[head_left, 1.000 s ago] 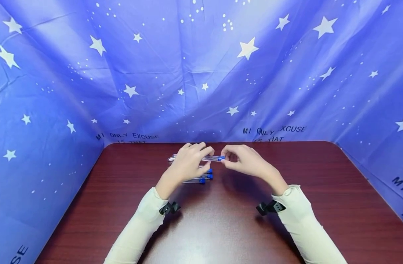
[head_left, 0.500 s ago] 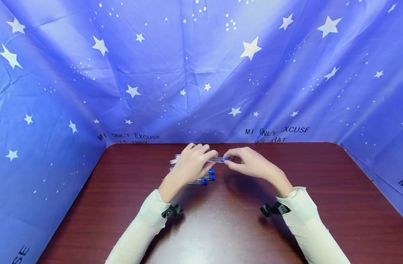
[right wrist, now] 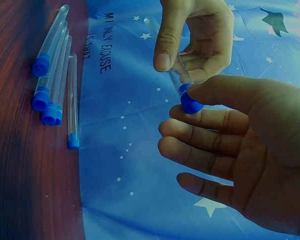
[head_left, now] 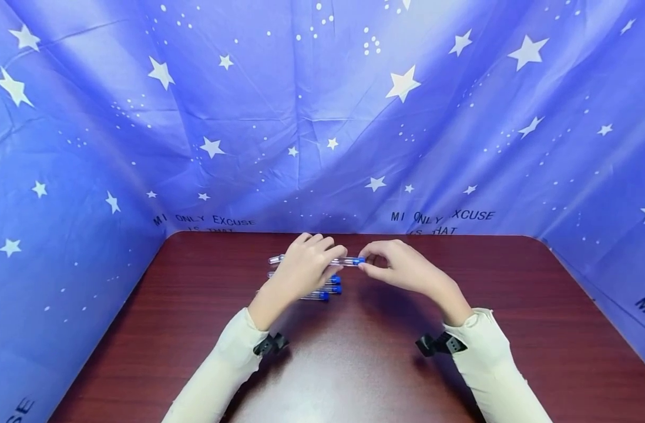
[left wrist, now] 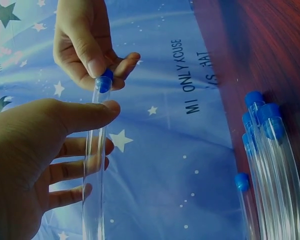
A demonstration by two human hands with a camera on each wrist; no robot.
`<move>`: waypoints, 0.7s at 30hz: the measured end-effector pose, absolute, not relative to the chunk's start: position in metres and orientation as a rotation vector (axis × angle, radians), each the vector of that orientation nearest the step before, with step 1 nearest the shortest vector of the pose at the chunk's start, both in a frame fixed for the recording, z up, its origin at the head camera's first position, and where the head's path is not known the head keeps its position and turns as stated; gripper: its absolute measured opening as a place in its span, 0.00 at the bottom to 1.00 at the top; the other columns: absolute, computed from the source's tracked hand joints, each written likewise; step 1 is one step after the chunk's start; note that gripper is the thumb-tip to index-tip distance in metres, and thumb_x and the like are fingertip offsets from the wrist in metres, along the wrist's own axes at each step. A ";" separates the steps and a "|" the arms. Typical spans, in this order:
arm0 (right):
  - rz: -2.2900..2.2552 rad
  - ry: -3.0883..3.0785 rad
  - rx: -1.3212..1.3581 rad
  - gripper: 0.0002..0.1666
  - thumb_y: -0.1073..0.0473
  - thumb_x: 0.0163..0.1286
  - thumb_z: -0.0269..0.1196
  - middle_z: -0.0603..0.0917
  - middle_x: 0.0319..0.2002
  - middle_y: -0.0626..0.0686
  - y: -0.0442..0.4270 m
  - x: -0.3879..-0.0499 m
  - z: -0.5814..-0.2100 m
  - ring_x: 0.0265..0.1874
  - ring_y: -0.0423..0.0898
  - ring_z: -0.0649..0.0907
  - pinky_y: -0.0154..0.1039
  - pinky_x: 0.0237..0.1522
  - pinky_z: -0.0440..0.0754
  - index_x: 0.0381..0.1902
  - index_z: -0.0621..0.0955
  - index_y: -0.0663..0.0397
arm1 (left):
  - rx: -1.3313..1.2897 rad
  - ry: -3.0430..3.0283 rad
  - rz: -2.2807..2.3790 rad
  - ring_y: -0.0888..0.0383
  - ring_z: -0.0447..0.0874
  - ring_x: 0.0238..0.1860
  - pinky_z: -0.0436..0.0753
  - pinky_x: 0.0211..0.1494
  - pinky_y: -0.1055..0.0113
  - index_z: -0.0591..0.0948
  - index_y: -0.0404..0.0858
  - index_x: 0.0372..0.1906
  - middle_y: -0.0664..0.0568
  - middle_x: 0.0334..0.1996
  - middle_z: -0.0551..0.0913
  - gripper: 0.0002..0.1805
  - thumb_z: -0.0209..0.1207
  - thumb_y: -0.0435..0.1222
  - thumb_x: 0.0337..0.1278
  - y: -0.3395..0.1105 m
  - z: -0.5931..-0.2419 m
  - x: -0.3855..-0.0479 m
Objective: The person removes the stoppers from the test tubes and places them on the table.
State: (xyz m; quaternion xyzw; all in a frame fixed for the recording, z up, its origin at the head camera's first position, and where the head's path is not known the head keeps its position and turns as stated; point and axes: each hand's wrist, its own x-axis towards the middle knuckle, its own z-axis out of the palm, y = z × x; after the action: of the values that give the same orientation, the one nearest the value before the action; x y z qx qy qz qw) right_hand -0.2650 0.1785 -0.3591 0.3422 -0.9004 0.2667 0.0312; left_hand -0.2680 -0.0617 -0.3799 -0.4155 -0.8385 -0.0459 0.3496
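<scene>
- Yr L hand (head_left: 300, 267): thumb on near side of clear tube (left wrist: 94, 215), just below its capped end; fingers bent round behind, holding it. Lower fingers spaced apart, stretched out behind the tube.
- Yr R hand (head_left: 407, 265): thumb + index fingertip pinch the blue cap (left wrist: 104, 82) at tube's end. Other 3 fingers loose, spread, slightly bent, w/ nothing in them (R wrist view).
- Tube you hold: betw. yr 2 hands, up off the surface (head_left: 322, 370), approx. level in head view, capped end twd yr R. Yr L hand hides its mid part there; far end hard to tell from the rest.
- Cap sits at tube mouth; can't tell how tightly.
- Yr hands close tog. but apart, short stretch of tube showing betw. them.
- Bunch of capped tubes (right wrist: 51, 37) on surface, under/beside yr L hand in head view. Side by side, overlapping, blue ends all same way, twd yr R.
- One capped tube (right wrist: 73, 95) lies a little apart from bunch, on the side nearer the cloth.
- Surface: dk red-brown, wood grain, glare patch nr you.
- Blue cloth (head_left: 301, 94) round back + sides, w/ white stars (head_left: 403, 83) & dk lettering (head_left: 217, 220).
- Yr sleeves (head_left: 217, 367) pale; blk wrist cam (head_left: 270, 345) at each cuff.
</scene>
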 end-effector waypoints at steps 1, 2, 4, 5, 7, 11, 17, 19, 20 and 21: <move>0.819 -2.770 1.056 0.05 0.58 0.69 0.66 0.85 0.30 0.41 0.178 -0.264 -0.359 0.29 0.34 0.80 0.35 0.35 0.80 0.40 0.86 0.52 | -1.079 -2.171 -0.120 0.57 0.82 0.35 0.79 0.43 0.64 0.83 0.48 0.41 0.58 0.32 0.82 0.12 0.72 0.44 0.55 -0.062 -0.379 -0.267; 0.818 -2.767 1.056 0.05 0.58 0.69 0.66 0.85 0.30 0.41 0.178 -0.264 -0.359 0.30 0.34 0.80 0.35 0.35 0.80 0.40 0.86 0.52 | -1.082 -2.168 -0.124 0.57 0.82 0.34 0.79 0.43 0.65 0.83 0.48 0.41 0.58 0.32 0.82 0.12 0.72 0.44 0.55 -0.063 -0.379 -0.267; 0.815 -2.760 1.062 0.05 0.58 0.68 0.67 0.85 0.30 0.41 0.178 -0.263 -0.357 0.30 0.34 0.80 0.35 0.35 0.80 0.40 0.86 0.52 | -1.087 -2.164 -0.132 0.57 0.82 0.34 0.79 0.43 0.65 0.83 0.49 0.41 0.58 0.32 0.83 0.12 0.72 0.44 0.55 -0.063 -0.378 -0.266; 0.813 -2.756 1.064 0.06 0.58 0.68 0.67 0.85 0.31 0.41 0.178 -0.262 -0.356 0.30 0.34 0.80 0.35 0.35 0.80 0.40 0.86 0.52 | -1.090 -2.162 -0.135 0.57 0.82 0.34 0.79 0.42 0.65 0.83 0.48 0.41 0.58 0.32 0.83 0.11 0.72 0.44 0.55 -0.063 -0.377 -0.265; 0.802 -2.746 1.076 0.06 0.58 0.68 0.67 0.85 0.31 0.41 0.178 -0.261 -0.354 0.29 0.34 0.79 0.34 0.35 0.79 0.40 0.87 0.53 | -1.094 -2.154 -0.145 0.57 0.82 0.34 0.79 0.42 0.65 0.83 0.48 0.41 0.58 0.32 0.83 0.11 0.72 0.44 0.55 -0.063 -0.377 -0.265; 0.764 -2.726 1.094 0.06 0.58 0.67 0.68 0.85 0.31 0.41 0.180 -0.260 -0.352 0.28 0.34 0.78 0.34 0.34 0.78 0.40 0.87 0.53 | -1.105 -2.138 -0.158 0.57 0.83 0.35 0.78 0.42 0.65 0.84 0.48 0.41 0.58 0.32 0.84 0.11 0.72 0.44 0.56 -0.062 -0.375 -0.264; 0.711 -2.671 1.155 0.06 0.59 0.67 0.69 0.86 0.32 0.42 0.182 -0.262 -0.352 0.28 0.34 0.76 0.35 0.33 0.77 0.39 0.88 0.53 | -1.119 -2.122 -0.158 0.58 0.85 0.35 0.78 0.41 0.65 0.84 0.46 0.40 0.58 0.32 0.84 0.11 0.73 0.43 0.54 -0.059 -0.375 -0.265; 0.709 -2.653 1.179 0.05 0.59 0.67 0.69 0.86 0.31 0.42 0.183 -0.262 -0.352 0.27 0.33 0.75 0.34 0.33 0.77 0.39 0.89 0.53 | -1.121 -2.122 -0.165 0.59 0.85 0.35 0.78 0.40 0.65 0.84 0.46 0.40 0.58 0.31 0.85 0.11 0.73 0.42 0.54 -0.059 -0.376 -0.264; 0.710 -2.648 1.187 0.05 0.59 0.67 0.69 0.85 0.31 0.42 0.183 -0.262 -0.353 0.27 0.34 0.75 0.34 0.33 0.77 0.39 0.89 0.53 | -1.122 -2.123 -0.171 0.59 0.85 0.35 0.78 0.40 0.65 0.84 0.46 0.39 0.58 0.31 0.85 0.11 0.73 0.42 0.54 -0.058 -0.376 -0.263; 0.710 -2.641 1.196 0.05 0.60 0.67 0.69 0.85 0.31 0.42 0.183 -0.262 -0.353 0.27 0.34 0.76 0.34 0.32 0.77 0.39 0.89 0.53 | -1.123 -2.125 -0.175 0.59 0.85 0.34 0.77 0.39 0.66 0.84 0.45 0.39 0.59 0.31 0.85 0.10 0.73 0.41 0.54 -0.058 -0.376 -0.263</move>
State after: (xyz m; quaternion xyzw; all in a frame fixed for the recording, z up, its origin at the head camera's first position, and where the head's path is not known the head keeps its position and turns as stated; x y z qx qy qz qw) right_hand -0.2621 0.1829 -0.3531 0.3994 -0.8821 0.2372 0.0785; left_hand -0.2630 -0.0580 -0.3761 -0.4352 -0.8234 -0.0677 0.3577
